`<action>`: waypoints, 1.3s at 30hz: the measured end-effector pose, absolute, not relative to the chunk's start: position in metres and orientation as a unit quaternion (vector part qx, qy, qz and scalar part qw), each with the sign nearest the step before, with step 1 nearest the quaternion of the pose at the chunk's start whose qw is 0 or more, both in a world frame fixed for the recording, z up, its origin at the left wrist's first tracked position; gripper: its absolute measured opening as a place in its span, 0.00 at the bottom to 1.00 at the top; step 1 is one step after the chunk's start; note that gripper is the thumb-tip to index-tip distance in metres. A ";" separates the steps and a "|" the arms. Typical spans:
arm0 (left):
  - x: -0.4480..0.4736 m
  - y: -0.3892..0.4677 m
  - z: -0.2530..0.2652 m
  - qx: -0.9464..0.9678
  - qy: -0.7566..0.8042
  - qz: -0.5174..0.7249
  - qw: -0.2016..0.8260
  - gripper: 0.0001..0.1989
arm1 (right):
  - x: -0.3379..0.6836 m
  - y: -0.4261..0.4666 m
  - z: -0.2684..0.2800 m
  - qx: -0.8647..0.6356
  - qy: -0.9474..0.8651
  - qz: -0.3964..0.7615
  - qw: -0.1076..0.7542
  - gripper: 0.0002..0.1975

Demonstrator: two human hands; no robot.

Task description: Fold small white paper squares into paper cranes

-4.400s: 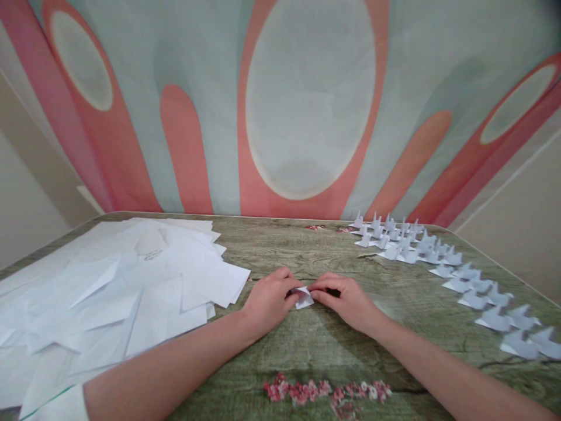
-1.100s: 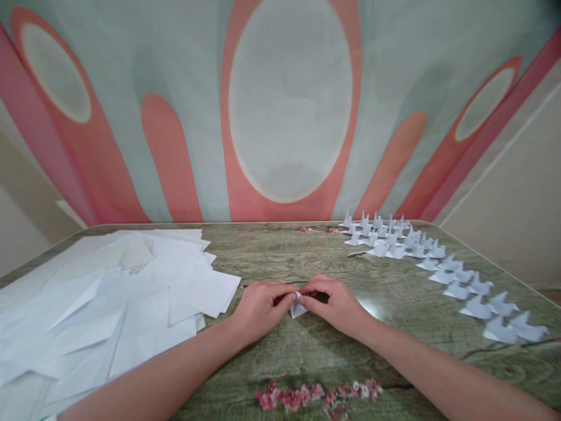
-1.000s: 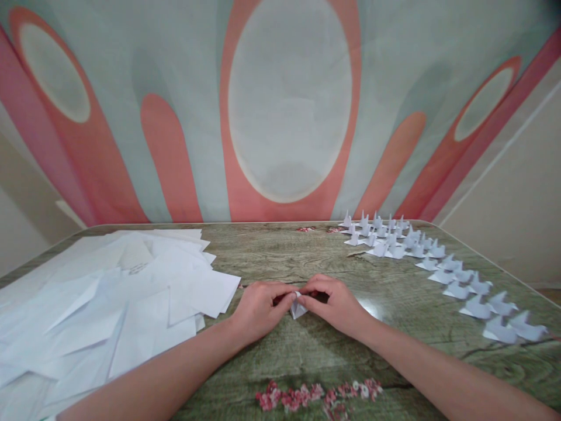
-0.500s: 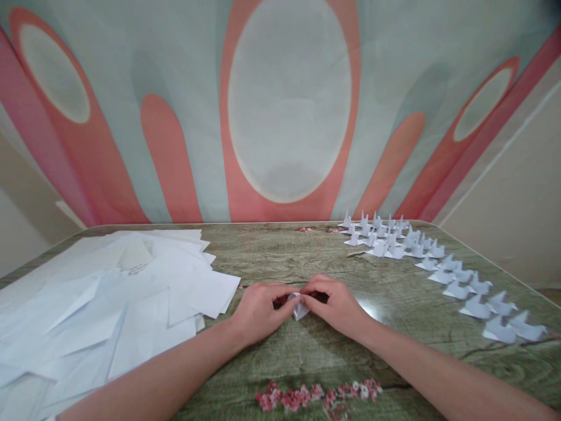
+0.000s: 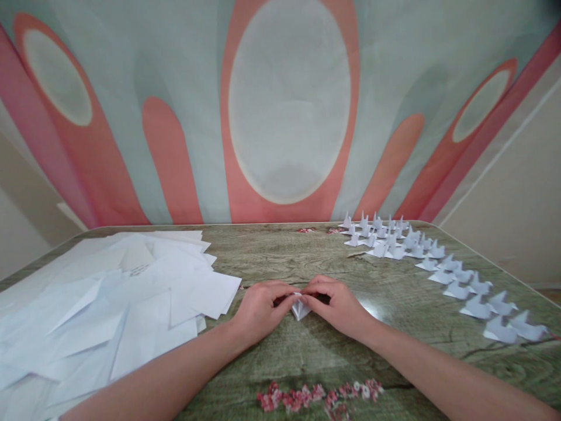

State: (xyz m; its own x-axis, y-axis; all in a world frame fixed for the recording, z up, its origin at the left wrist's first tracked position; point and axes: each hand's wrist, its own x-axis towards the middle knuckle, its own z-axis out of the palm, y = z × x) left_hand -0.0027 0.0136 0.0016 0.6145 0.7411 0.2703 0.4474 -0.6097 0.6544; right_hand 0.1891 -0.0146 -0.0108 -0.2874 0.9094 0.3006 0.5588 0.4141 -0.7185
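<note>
Between my hands, at the middle of the table, is a small piece of folded white paper [image 5: 300, 310] with a point facing me. My left hand [image 5: 262, 308] pinches its left upper edge between thumb and fingers. From the other side, my right hand [image 5: 336, 304] pinches the right upper edge, its thumb close to the left thumb. The fingertips cover the paper's far part. Creases run down the near face toward the point.
Many loose white paper sheets [image 5: 144, 310] lie in an overlapping pile on the left. Rows of folded white paper cranes [image 5: 458, 289] stand along the right side of the wood-patterned table [image 5: 263, 251]. A patterned backdrop [image 5: 289, 105] hangs behind it.
The folded paper's near face, curled open at the top before, now looks flatter and more pointed, with creases showing. Both hands stay nearly in place.
</note>
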 end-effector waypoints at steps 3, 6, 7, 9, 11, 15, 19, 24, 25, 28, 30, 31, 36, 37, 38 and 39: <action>-0.002 0.013 0.004 0.855 0.349 0.267 0.276 0.12 | 0.189 -0.016 -0.009 -0.479 -0.769 0.242 0.348 0.07; -0.002 0.013 0.005 0.856 0.349 0.263 0.276 0.12 | 0.188 -0.017 -0.008 -0.478 -0.774 0.232 0.345 0.07; -0.002 0.013 0.005 0.857 0.350 0.261 0.274 0.12 | 0.188 -0.017 -0.009 -0.479 -0.774 0.229 0.345 0.06; -0.003 0.013 0.005 0.858 0.351 0.259 0.271 0.12 | 0.188 -0.017 -0.009 -0.482 -0.773 0.228 0.344 0.06; -0.003 0.013 0.004 0.859 0.352 0.257 0.268 0.12 | 0.188 -0.016 -0.010 -0.486 -0.771 0.227 0.343 0.06; -0.003 0.013 0.003 0.860 0.353 0.254 0.266 0.13 | 0.187 -0.015 -0.012 -0.494 -0.768 0.223 0.340 0.06; -0.002 0.013 0.003 0.861 0.352 0.255 0.265 0.12 | 0.188 -0.015 -0.012 -0.497 -0.766 0.224 0.340 0.06; -0.002 0.013 0.004 0.863 0.351 0.249 0.266 0.12 | 0.188 -0.015 -0.011 -0.490 -0.767 0.229 0.345 0.08; -0.002 0.013 0.004 0.863 0.351 0.249 0.265 0.12 | 0.188 -0.014 -0.011 -0.489 -0.768 0.230 0.344 0.08; -0.001 0.013 0.005 0.864 0.353 0.251 0.258 0.12 | 0.188 -0.014 -0.011 -0.487 -0.772 0.222 0.342 0.08; -0.001 0.013 0.004 0.864 0.352 0.252 0.256 0.12 | 0.189 -0.015 -0.013 -0.486 -0.777 0.208 0.342 0.09; -0.001 0.013 0.004 0.865 0.350 0.254 0.256 0.12 | 0.189 -0.015 -0.013 -0.485 -0.781 0.197 0.341 0.09; -0.001 0.013 0.003 0.865 0.350 0.258 0.251 0.12 | 0.189 -0.017 -0.016 -0.478 -0.802 0.132 0.333 0.09; -0.001 0.012 0.003 0.866 0.354 0.254 0.247 0.11 | 0.188 -0.017 -0.016 -0.478 -0.804 0.124 0.332 0.09; -0.001 0.012 0.003 0.866 0.359 0.249 0.242 0.11 | 0.188 -0.017 -0.016 -0.480 -0.804 0.119 0.330 0.09; -0.001 0.012 0.002 0.867 0.365 0.244 0.235 0.10 | 0.188 -0.017 -0.016 -0.481 -0.804 0.117 0.329 0.09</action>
